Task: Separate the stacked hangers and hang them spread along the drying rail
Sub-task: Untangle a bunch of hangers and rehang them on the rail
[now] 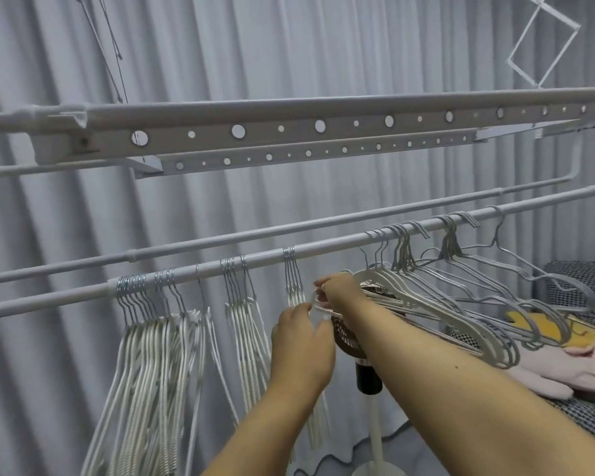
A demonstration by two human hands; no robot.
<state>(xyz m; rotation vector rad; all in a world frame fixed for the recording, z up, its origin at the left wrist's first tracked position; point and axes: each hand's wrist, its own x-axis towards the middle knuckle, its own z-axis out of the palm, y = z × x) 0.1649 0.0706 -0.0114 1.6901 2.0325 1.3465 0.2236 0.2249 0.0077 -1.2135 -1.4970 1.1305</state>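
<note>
Right hand: my right hand [340, 290] has its fingers curled round the neck end of the white hanger stack [423, 304], just under the rail; I judge it steadies the bundle so one piece can be worked loose.
Left hand: my left hand [301, 345] pinches a thin white piece at the same spot, fingertips nearly meeting the right hand's; I cannot tell whether that piece is a hook or a shoulder of a single hanger.
Stack: it fans out to the right and downward from my grip, its far ends drooping near the grey wire hangers [516, 280]. I cannot see whether its hooks are on the rail.
Drying rail: the drying rail [323, 250] runs just above both hands, so a freed hanger has only a short lift to reach it.
Already hung: clusters of white hangers [152, 338] dangle left of my hands, bunched close, not evenly spread.
Gap: a bare stretch of rail sits right above my grip, likely the next slot.
Behind: a fan head [351, 341] on a stand is partly hidden by my arms.
Risk: neighbouring hooks may snag as I pull one free.
</note>
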